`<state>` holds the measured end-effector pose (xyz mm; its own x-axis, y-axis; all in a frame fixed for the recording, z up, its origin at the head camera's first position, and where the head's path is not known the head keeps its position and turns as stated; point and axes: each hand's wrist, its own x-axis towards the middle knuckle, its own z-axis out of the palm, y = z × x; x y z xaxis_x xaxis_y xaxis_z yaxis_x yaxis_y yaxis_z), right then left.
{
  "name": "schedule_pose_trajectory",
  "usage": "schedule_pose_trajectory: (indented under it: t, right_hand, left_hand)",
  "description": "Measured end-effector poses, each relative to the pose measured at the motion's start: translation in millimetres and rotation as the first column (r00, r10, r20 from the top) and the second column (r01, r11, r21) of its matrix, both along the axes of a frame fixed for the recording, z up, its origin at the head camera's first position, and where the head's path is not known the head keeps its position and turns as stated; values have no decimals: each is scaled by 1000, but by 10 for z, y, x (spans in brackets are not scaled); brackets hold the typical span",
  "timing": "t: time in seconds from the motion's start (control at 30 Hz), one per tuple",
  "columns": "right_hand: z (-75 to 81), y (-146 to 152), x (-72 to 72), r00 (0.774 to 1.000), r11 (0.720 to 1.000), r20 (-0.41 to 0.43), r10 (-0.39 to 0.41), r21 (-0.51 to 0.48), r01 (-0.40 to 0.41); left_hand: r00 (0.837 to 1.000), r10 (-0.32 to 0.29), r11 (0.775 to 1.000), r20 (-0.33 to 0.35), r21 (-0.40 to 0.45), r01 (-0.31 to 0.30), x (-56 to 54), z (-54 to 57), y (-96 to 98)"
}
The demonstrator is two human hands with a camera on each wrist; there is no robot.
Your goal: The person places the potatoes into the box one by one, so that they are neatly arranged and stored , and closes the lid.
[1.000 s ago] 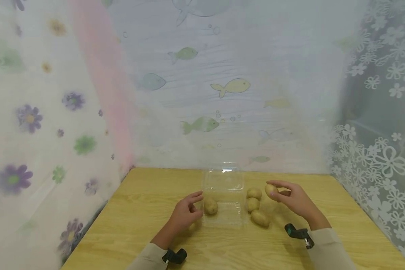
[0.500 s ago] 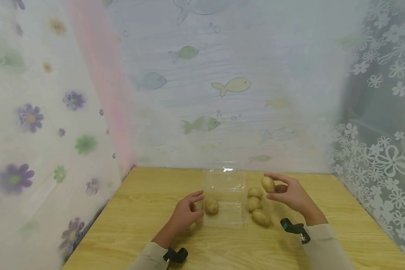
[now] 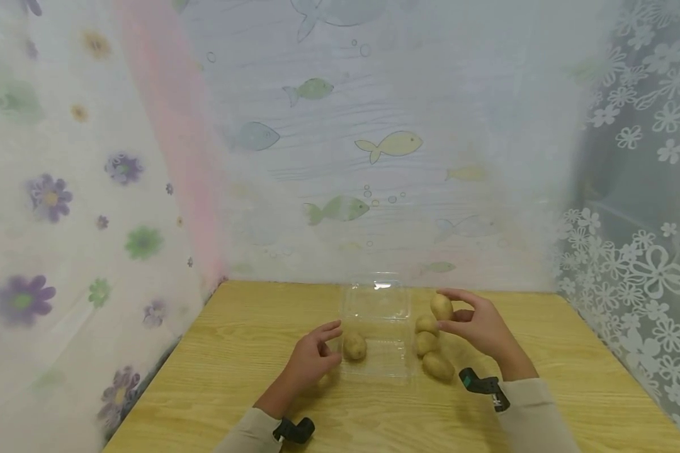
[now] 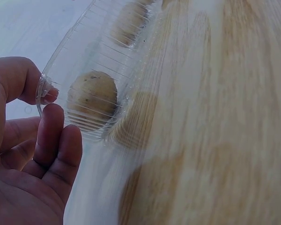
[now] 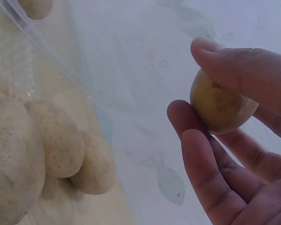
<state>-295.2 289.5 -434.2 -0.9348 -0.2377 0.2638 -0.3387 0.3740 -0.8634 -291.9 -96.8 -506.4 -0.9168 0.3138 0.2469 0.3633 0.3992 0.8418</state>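
Note:
A clear plastic clamshell container (image 3: pixel 376 368) lies open on the table, its lid tilted back. One potato (image 3: pixel 354 346) sits at the left end inside it. My left hand (image 3: pixel 313 357) is at the container's left side; in the left wrist view its fingers pinch the rim (image 4: pixel 43 89). To the right of the container, my right hand (image 3: pixel 484 327) holds a potato (image 3: pixel 441 307) between thumb and fingers, raised above the table. Beneath and in front of it, three potatoes lie in a row: a far one (image 3: pixel 427 323), a middle one (image 3: pixel 427 343) and a larger near one (image 3: pixel 438 365).
The wood-grain table (image 3: pixel 249 340) meets a fish-print curtain (image 3: pixel 317 157) along its back edge. Flower-print sheets hang at the left (image 3: pixel 90 220) and right (image 3: pixel 629 251). Each wrist wears a small black camera mount.
My right hand has moved left with its potato, bringing it up and over toward the far end of the row. The left hand and container have stayed put.

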Motion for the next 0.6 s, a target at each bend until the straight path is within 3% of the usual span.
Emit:
schedule_pose_trajectory:
  t: [0.33, 0.6]
  right_hand:
    - [-39, -77, 2, 997, 995, -20, -75, 60, 76]
    - [-109, -233, -33, 995, 993, -46, -89, 75, 92]
  left_hand:
    - [1000, 1, 1000, -7, 4, -1, 3, -8, 2]
    - [1000, -3, 1000, 2, 1, 3, 5, -5, -6]
